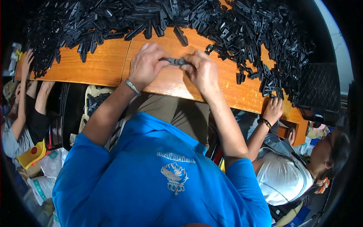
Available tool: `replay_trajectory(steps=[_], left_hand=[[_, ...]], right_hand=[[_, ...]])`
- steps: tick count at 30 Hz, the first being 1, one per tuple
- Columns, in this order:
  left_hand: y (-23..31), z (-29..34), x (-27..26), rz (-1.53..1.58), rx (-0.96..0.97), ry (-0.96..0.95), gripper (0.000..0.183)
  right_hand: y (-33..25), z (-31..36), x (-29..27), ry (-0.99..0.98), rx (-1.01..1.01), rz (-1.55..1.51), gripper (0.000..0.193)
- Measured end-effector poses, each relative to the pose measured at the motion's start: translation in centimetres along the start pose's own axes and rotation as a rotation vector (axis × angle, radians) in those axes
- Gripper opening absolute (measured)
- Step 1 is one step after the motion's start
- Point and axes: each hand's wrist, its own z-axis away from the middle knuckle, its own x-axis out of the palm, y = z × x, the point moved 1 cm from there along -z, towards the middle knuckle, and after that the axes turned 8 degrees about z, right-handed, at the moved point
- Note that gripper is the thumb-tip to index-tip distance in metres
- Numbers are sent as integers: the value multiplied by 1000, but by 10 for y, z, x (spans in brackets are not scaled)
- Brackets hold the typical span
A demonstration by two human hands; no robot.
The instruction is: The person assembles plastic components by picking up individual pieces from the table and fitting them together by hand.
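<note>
Between my two hands, just above the wooden table, is a narrow black plastic part. My left hand pinches its left end between thumb and fingers. At the other end, my right hand grips it the same way. The fingertips cover both ends, and only the notched middle shows. Just beyond my hands a single long black plastic piece lies on the wood. A small black clip-like piece rests beyond my right hand.
A large heap of black plastic parts spreads along the table's far side and down its right. On the right a co-worker's hand touches parts at the edge. Another person's hand is at the left end. A bag of black parts hangs below the edge.
</note>
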Motion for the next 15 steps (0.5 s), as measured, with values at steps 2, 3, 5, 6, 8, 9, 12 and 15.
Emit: replay_trajectory(steps=[2,3,5,6,8,9,12,15], left_hand=[[3,-3,0,-15,-9,28,18],[0,-5,-1,-18,10,34,18],[-11,5,-8,-33,-51,21,16],[-14,11,-16,-45,-43,28,16],[-18,29,-59,-37,-40,-134,16],[-11,37,-87,-54,-187,-232,16],[-9,72,-176,-123,-413,-415,21],[-17,80,-196,71,-490,-143,26]], right_hand=[[-3,-15,10,-39,-147,-14,25],[-1,-22,14,-106,-131,-15,20],[-5,-27,28,-139,-171,40,21],[-14,-25,31,-153,-181,14,21],[-35,-14,40,-207,-229,-81,23],[-41,-9,36,-265,-242,-156,22],[-19,-8,20,-71,-192,-162,21],[37,-19,-15,69,78,48,20]])
